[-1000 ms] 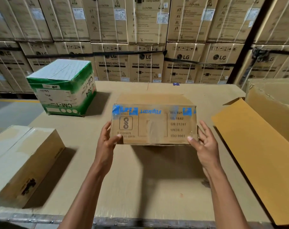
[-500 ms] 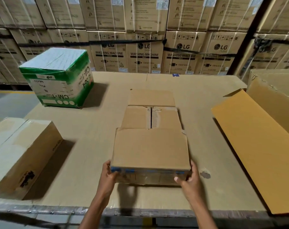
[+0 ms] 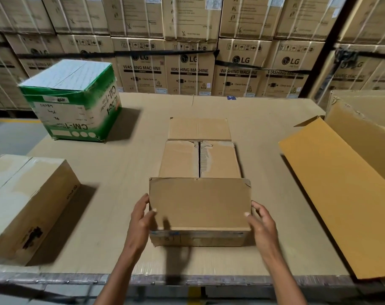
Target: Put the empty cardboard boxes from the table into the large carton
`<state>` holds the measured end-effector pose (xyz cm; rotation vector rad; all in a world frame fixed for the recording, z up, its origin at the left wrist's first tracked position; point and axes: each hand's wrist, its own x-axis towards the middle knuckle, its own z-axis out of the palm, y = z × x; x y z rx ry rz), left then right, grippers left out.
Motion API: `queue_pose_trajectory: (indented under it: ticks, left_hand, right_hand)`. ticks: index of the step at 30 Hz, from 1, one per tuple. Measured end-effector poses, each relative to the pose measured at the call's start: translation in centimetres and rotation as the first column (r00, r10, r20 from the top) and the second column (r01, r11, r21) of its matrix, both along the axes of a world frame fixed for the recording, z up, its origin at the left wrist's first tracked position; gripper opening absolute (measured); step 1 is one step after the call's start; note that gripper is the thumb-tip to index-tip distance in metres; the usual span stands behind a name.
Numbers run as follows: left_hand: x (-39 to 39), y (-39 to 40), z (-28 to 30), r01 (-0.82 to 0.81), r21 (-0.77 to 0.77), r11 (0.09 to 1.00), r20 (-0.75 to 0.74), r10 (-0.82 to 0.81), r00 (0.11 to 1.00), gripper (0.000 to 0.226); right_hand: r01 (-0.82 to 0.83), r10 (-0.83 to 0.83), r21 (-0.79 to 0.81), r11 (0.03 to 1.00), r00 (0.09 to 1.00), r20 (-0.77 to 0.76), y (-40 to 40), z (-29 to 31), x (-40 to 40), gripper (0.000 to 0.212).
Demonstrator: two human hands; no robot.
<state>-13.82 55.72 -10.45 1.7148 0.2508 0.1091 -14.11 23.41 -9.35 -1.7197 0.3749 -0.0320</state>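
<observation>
Gripping a brown box point(image 3: 199, 203) by its two near sides, the left hand point(image 3: 141, 219) and right hand point(image 3: 261, 221) curl their thumbs over its top flap. The box sits mid-table point(image 3: 121, 216), flaps open. The large carton point(image 3: 341, 183) lies open at right. A green box point(image 3: 74, 104) stands far left, a taped box point(image 3: 26, 201) near left.

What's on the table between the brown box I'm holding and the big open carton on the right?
Nothing: the head view shows only bare table between the brown box and the carton.
</observation>
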Motion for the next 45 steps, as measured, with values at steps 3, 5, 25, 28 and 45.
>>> queue_pose_trajectory:
  ticks: [3, 5, 25, 28, 45]
  left_hand:
    - [-0.9, -0.1, 2.1, -0.028, -0.195, 0.981, 0.102, 0.048, 0.994, 0.052]
    - [-1.7, 0.4, 3.2, -0.013, -0.275, 0.961, 0.081, 0.037, 0.996, 0.078]
    - [-2.6, -2.6, -0.1, 0.301, 0.606, 0.737, -0.133, -0.279, 0.951, 0.018]
    - [-2.5, -4.7, 0.6, 0.257, 0.425, 0.868, -0.066, -0.253, 0.965, 0.014]
    - [2.2, -15.5, 4.4, 0.317, -0.004, 0.948, -0.268, -0.307, 0.913, 0.050]
  right_hand:
    - [0.097, -0.117, 0.208, 0.973, 0.989, 0.088, -1.1, 1.8, -0.2, 0.036]
    - [0.054, -0.079, 0.229, 0.972, 0.992, 0.102, -2.2, 2.7, -0.5, 0.050]
    - [-0.259, 0.237, -0.863, 0.434, 0.957, -0.168, 5.9, -3.7, -2.0, 0.099]
    - [-0.234, 0.246, -0.865, 0.445, 0.960, -0.133, 6.1, -5.2, -2.4, 0.101]
    - [-0.228, 0.225, -0.829, 0.510, 0.966, -0.127, 5.5, -7.3, -2.2, 0.088]
